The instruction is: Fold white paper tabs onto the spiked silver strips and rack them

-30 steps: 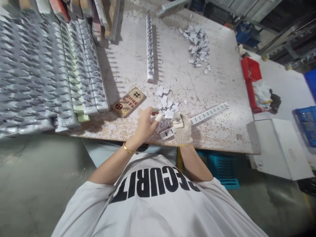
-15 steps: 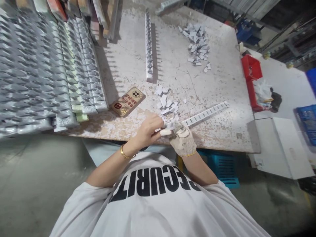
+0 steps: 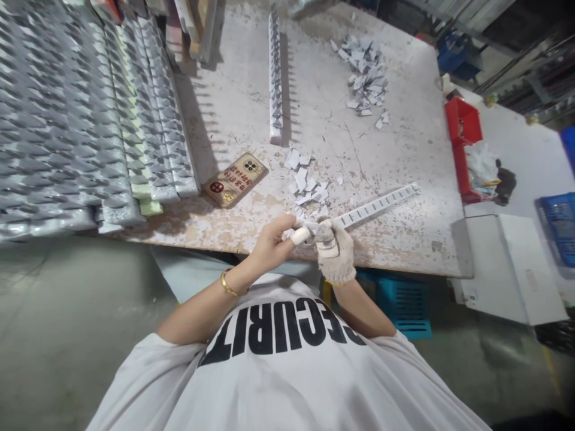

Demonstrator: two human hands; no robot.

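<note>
White slotted metal strip (image 3: 372,209) — near end clenched in the gloved right hand (image 3: 335,251), bare left hand (image 3: 272,242) pinching it alongside — could slip and sweep the white scraps (image 3: 308,185) if either grip loosens.

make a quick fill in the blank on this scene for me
The right hand wears a knit ____.
A white slotted strip is held at its near end by ____ hands.
The gold bangle sits on the ____ wrist.
The tan phone case lies to the ____ of the white scraps.

Missing words: glove; both; left; left
</note>
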